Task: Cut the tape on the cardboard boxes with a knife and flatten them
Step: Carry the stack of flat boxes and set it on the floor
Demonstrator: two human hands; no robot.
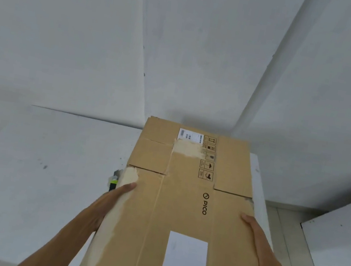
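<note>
Cardboard, already opened out flat, is what you hold: the box [184, 203] lies over the white worktop [37, 168] with its far end toward the wall. Your left hand [117, 195] has its grip clamped on the left edge, thumb on top; your right hand [251, 225] grips the right edge likewise. The knife [113, 180] lies on the worktop just beyond your left thumb (partly hidden by the board). Press the creases down evenly, keeping both grips level, and steer the panel clear of that blade.
</note>
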